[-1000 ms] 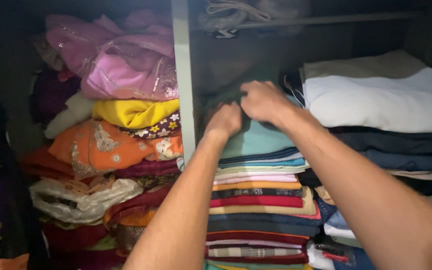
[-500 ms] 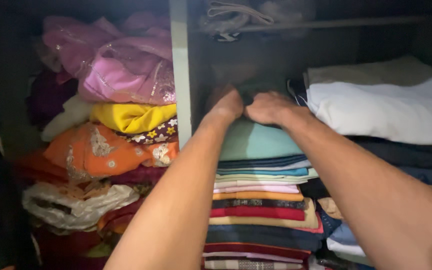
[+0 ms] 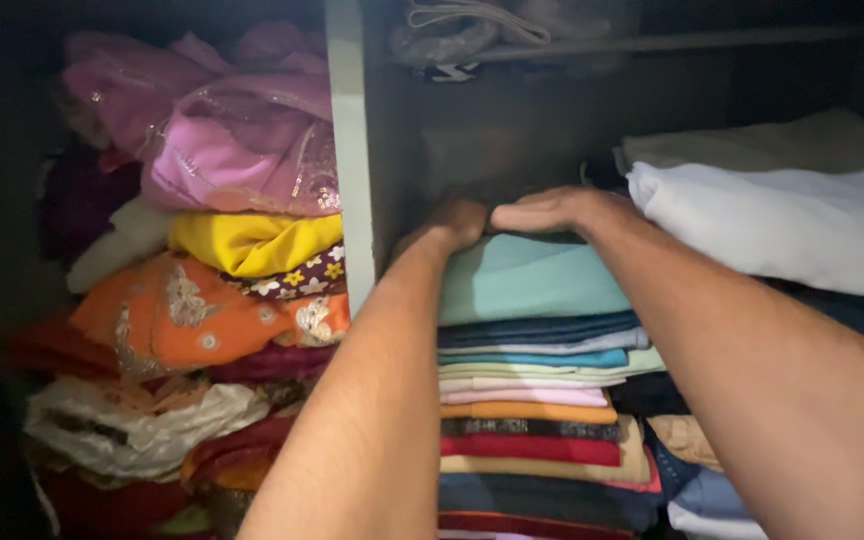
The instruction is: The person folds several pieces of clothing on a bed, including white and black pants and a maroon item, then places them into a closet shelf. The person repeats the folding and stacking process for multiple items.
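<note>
teal cloth (image 3: 527, 280) | both hands flat on top | L (image 3: 455, 222) fingers hidden, R (image 3: 552, 210) fingers flat, holding nothing

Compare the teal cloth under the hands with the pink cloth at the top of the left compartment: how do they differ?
The teal cloth is folded flat and plain, topping a neat stack; the pink cloth is bunched, glossy and trimmed with sparkly edging, capping a loose heap. The left hand and right hand rest on the teal cloth; nothing touches the pink cloth. Both lie uppermost in their piles.
</note>
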